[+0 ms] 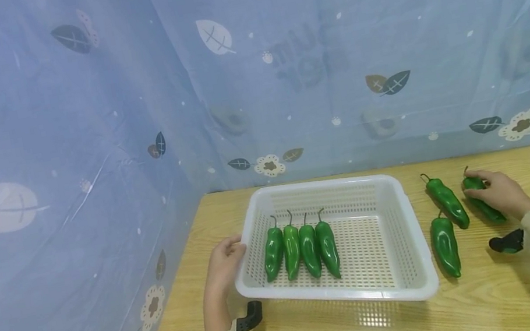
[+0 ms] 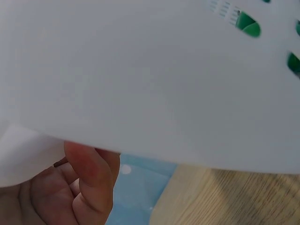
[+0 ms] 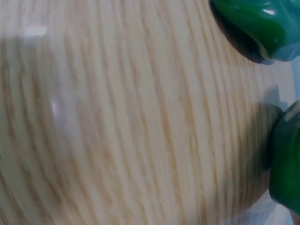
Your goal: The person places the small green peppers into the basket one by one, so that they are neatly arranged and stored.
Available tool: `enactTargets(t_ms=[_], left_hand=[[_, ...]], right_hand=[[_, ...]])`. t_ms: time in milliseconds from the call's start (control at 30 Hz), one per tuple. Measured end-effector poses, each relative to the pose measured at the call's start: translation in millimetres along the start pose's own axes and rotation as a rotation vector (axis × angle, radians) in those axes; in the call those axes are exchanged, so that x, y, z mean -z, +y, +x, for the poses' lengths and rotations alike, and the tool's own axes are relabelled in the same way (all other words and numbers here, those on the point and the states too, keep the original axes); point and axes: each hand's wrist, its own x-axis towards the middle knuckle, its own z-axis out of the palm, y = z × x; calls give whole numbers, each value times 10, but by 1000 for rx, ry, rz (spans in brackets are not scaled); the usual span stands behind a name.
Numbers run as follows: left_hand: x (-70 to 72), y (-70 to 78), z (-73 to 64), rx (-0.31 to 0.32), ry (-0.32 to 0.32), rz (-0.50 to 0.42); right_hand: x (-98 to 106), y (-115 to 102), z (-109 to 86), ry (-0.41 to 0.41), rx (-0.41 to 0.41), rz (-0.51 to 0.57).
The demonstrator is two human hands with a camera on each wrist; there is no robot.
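Note:
A white plastic basket [image 1: 338, 293] stands on the table, and several long green peppers [image 1: 309, 249] lie side by side in its left half. At its left rim, my left hand [image 1: 223, 264] grips the edge, with curled fingers [image 2: 91, 173] under the rim in the left wrist view. To the right of the basket, my right hand [image 1: 505, 194] holds a green pepper [image 1: 490, 212] between thumb and fingers near its stem end. A second pepper [image 1: 446, 203] and a third pepper [image 1: 445, 247] lie on the table between that hand and the basket.
The wooden table [image 1: 201, 318] ends at a blue patterned curtain [image 1: 310, 92] at the back and left. Wrist straps with black camera mounts [image 1: 507, 243] sit at both cuffs. Light glares off the tabletop in front of the basket.

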Motion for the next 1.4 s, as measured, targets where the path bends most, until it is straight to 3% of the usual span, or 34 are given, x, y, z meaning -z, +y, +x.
enactTargets(t_ms=[367,633,1100,1400], left_hand=[[-13,5,13,-10,-6,-8],[-19,12,13,-6,-1,-10],[-16,26,12,2,-4,7],[-4,17,24,21,-9,17]], right_hand=[[-32,-12,-15,7,-15,-1],[-110,6,-14,66,16,-7],[-160,-22,-47,171,24,34],[-168,-66,-83,189,27,112]])
